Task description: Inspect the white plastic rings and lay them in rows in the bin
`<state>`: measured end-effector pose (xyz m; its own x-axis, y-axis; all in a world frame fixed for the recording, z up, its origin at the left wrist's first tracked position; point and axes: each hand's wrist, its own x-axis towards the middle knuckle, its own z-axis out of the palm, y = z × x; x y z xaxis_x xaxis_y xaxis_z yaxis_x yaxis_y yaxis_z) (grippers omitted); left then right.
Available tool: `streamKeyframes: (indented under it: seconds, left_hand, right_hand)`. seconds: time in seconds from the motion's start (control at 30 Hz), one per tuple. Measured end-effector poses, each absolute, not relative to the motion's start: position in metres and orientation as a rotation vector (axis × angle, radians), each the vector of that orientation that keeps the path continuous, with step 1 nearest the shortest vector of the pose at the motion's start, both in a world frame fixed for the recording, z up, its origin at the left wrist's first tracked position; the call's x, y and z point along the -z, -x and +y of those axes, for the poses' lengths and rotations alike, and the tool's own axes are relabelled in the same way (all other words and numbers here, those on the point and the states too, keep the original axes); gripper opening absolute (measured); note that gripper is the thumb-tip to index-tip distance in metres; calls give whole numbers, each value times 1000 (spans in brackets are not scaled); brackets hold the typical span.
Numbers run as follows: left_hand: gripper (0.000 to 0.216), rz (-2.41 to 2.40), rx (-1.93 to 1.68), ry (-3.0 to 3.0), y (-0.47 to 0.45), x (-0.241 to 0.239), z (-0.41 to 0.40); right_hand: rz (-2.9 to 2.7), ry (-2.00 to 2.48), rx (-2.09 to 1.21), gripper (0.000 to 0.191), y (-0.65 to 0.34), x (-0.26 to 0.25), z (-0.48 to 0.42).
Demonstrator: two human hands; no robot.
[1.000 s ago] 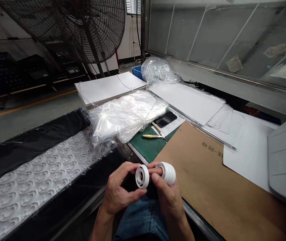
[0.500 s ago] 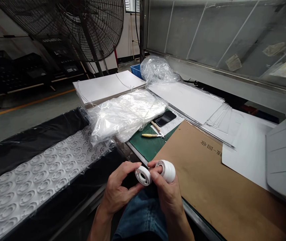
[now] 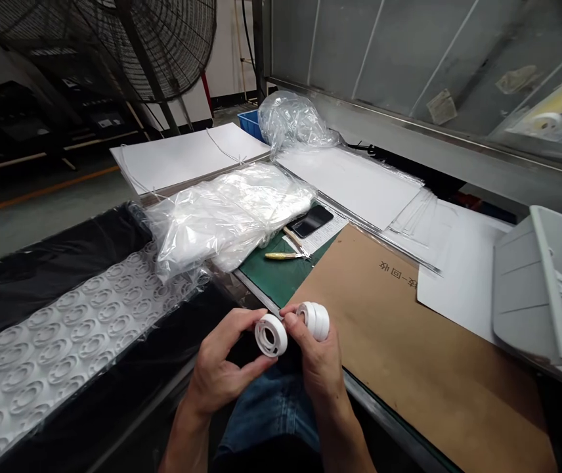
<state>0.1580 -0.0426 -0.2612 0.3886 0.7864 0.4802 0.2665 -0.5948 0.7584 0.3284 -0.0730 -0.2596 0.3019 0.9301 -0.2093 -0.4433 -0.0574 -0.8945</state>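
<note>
My left hand (image 3: 226, 361) pinches a single white plastic ring (image 3: 270, 336) between thumb and fingers, its slotted face and round centre hole turned toward me. Close beside it, my right hand (image 3: 321, 358) is closed around a short stack of white rings (image 3: 316, 320) of the same sort. The right thumb and index finger lie at the stack's left end, near the single ring. Both hands are above my lap, at the front edge of the bench. How many rings the stack holds is partly hidden by my fingers.
A brown cardboard sheet (image 3: 379, 322) covers the bench on the right. Yellow-handled nippers (image 3: 285, 255) and a phone (image 3: 312, 221) lie behind my hands, near a plastic-wrapped bundle (image 3: 232, 210). A grey bin (image 3: 527, 295) holds white rings. Rows of rings fill the tray (image 3: 64, 348) at left.
The view has shifted right, so the bin's inside now shows more. The left-hand ring has turned slightly, showing more of its outer side. Both hands keep their hold.
</note>
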Motion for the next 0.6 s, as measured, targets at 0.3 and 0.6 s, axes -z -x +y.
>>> streamKeyframes:
  seconds: [0.3,0.6]
  left_hand:
    - [33,987,-1013,-1939,-156,256,-42]
    - [38,1075,-960,-1856,-154,253,-43]
  right_hand:
    - [-641,1140,-1182,18,-331,259,-75]
    - [-622,1147,-1210,20,-328,258,-75]
